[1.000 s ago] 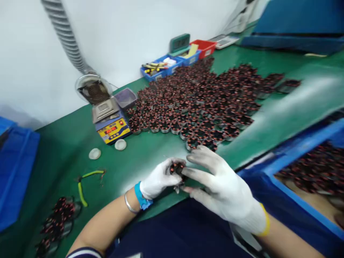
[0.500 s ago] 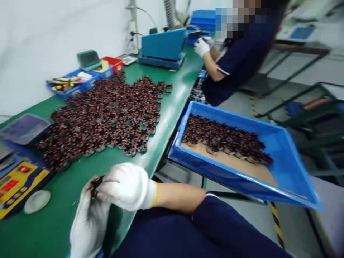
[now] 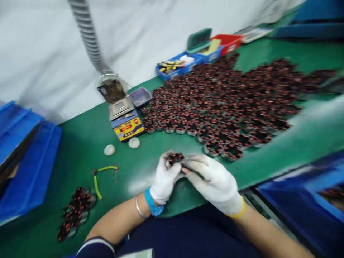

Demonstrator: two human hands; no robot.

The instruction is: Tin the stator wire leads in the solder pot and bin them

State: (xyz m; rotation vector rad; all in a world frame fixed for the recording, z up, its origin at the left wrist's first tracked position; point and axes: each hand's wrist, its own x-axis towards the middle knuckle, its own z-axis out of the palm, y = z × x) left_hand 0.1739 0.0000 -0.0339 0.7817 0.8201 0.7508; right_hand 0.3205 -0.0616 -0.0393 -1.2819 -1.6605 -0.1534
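Both my hands wear white gloves and meet over the near edge of the green bench (image 3: 80, 150). My left hand (image 3: 164, 179) is closed round a small dark copper-wound coil part (image 3: 176, 158). My right hand (image 3: 212, 179) pinches the same coil part from the right, fingers curled at it. A large spread of the same coil parts (image 3: 228, 100) covers the bench just beyond my hands. A small cluster of coil parts (image 3: 73, 211) lies at the near left.
A yellow and blue solder pot (image 3: 126, 123) with a red display stands under a grey hose (image 3: 86, 32). Green-handled cutters (image 3: 100, 175) and two white discs (image 3: 120, 146) lie left of my hands. Blue bins (image 3: 24, 157) stand at left, a blue tray (image 3: 309, 200) at lower right, small parts trays (image 3: 193, 59) behind.
The view swung right toward a co-worker and a blue tray of coils, then back left to the solder pot. Both hands kept hold of the coil part throughout.
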